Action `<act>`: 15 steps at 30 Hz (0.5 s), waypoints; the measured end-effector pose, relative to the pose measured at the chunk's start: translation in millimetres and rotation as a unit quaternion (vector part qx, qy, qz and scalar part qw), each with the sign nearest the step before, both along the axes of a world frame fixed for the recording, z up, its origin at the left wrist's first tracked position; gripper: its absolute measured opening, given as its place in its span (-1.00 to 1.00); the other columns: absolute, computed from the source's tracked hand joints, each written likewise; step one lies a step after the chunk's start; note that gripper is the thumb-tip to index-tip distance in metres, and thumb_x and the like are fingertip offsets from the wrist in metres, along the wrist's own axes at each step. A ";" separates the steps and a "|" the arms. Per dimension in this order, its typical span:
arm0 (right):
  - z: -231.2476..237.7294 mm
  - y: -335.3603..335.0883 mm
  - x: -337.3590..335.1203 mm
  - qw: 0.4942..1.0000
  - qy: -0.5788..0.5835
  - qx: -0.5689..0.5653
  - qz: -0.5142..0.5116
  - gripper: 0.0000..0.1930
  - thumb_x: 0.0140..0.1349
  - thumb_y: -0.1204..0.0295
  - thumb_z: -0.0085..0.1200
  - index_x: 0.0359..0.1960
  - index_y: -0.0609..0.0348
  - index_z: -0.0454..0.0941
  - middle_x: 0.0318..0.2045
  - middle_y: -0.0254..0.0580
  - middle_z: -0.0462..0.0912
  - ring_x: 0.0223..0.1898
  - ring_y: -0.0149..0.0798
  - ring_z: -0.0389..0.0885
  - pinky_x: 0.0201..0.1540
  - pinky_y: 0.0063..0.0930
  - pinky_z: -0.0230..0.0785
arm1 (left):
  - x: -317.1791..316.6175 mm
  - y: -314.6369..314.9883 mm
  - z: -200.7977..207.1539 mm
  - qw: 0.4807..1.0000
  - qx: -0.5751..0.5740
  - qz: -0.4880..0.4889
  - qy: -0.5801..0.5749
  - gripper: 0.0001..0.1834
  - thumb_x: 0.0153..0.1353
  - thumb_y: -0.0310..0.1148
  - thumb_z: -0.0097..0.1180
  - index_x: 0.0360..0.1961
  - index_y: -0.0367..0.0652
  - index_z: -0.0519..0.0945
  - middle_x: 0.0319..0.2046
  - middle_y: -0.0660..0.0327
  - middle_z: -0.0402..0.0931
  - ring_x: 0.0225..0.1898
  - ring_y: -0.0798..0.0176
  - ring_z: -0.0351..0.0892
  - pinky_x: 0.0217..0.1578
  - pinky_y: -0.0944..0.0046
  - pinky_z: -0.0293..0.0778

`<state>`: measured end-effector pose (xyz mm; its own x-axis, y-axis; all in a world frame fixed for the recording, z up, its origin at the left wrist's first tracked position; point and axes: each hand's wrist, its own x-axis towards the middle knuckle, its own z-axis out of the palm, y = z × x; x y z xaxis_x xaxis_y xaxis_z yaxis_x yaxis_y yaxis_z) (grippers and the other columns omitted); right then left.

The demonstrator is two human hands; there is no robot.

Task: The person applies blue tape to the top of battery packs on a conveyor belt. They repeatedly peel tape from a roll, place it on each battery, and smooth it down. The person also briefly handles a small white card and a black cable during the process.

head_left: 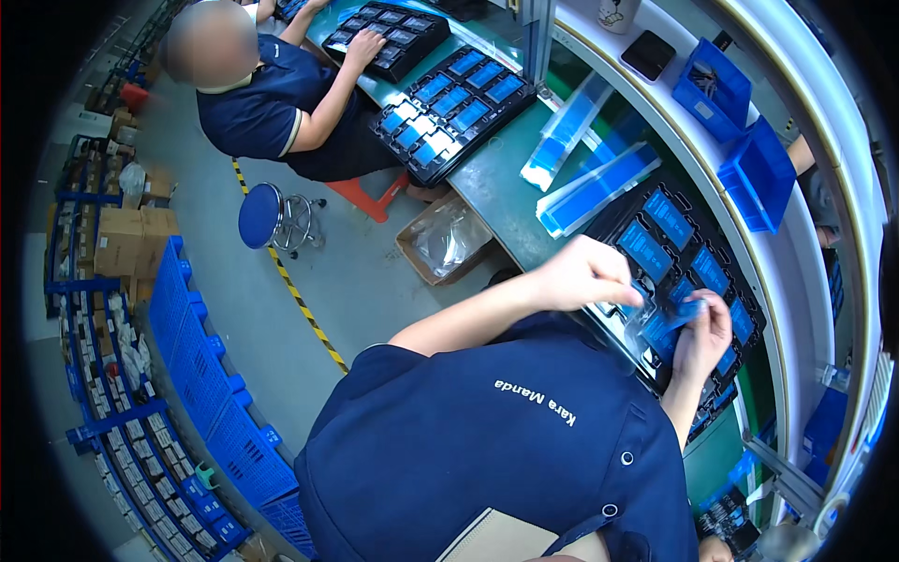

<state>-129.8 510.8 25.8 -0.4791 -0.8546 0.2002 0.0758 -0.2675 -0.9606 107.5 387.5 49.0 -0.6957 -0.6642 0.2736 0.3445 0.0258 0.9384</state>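
Observation:
My right hand [704, 339] pinches a small piece of blue, partly see-through film [661, 323] over a black tray [757, 317]. Beside it, my left hand [588, 273] is closed, thumb and fingers together; whatever it grips is too small or blurred to make out. Flat blue-faced rectangular pieces [644, 251] sit in the tray's compartments under and around both hands. On the bench beyond my left hand lie stacks of blue and clear film strips [599, 190].
Another black tray of blue-faced pieces [449, 103] lies farther along the green bench [496, 178], near a seated co-worker [272, 103]. Blue bins [760, 178] and a phone [648, 54] rest on the shelf. An open carton [445, 239] and a blue stool [260, 215] stand on the floor.

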 end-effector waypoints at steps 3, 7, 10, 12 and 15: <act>-4.6 0.1 -13.6 0.997 -0.059 -0.001 -0.053 -0.86 0.32 0.59 0.10 -0.11 0.27 0.58 -0.17 -0.12 0.63 -0.24 -0.37 0.58 -0.19 -0.55 0.45 | 57.1 -21.8 -9.2 0.994 0.060 0.015 -0.090 -0.83 0.07 -0.53 0.33 -0.62 -0.31 0.64 -0.51 0.17 0.63 -0.46 0.39 0.57 -0.43 0.39 0.42; -8.1 0.8 -8.7 0.997 0.011 0.038 -0.070 -0.86 0.29 0.58 0.15 -0.12 0.28 0.59 -0.17 -0.15 0.64 -0.29 -0.39 0.60 -0.20 -0.57 0.46 | 150.8 -45.7 -104.4 0.949 0.202 0.159 -0.183 -0.56 0.20 -0.31 0.29 -0.78 -0.20 0.50 -0.59 0.21 0.59 -0.57 0.41 0.51 -0.51 0.40 0.39; -9.7 -0.8 -6.4 0.994 0.041 0.054 -0.091 -0.86 0.28 0.60 0.16 -0.14 0.29 0.61 -0.20 -0.18 0.66 -0.29 -0.41 0.60 -0.23 -0.59 0.47 | 203.8 -44.2 -177.1 0.875 0.323 0.193 -0.304 -0.64 0.26 -0.14 0.26 -0.58 -0.13 0.58 -0.61 0.31 0.53 -0.56 0.47 0.48 -0.53 0.43 0.34; -11.5 1.9 -7.3 0.985 0.080 0.098 -0.115 -0.86 0.26 0.61 0.17 -0.16 0.29 0.62 -0.21 -0.20 0.67 -0.31 -0.42 0.60 -0.28 -0.59 0.48 | 199.9 -45.5 -184.1 0.868 0.305 0.247 -0.306 -0.64 0.29 -0.09 0.22 -0.51 -0.13 0.59 -0.57 0.34 0.53 -0.55 0.49 0.46 -0.52 0.45 0.34; 20.7 -2.6 21.3 0.968 0.121 0.183 -0.119 -0.86 0.21 0.52 0.25 -0.20 0.20 0.65 -0.24 -0.28 0.68 -0.31 -0.48 0.58 -0.29 -0.63 0.43 | 151.7 -50.7 -131.3 0.909 0.176 0.256 -0.276 -0.65 0.35 -0.10 0.13 -0.45 -0.15 0.61 -0.57 0.36 0.52 -0.53 0.52 0.44 -0.51 0.48 0.30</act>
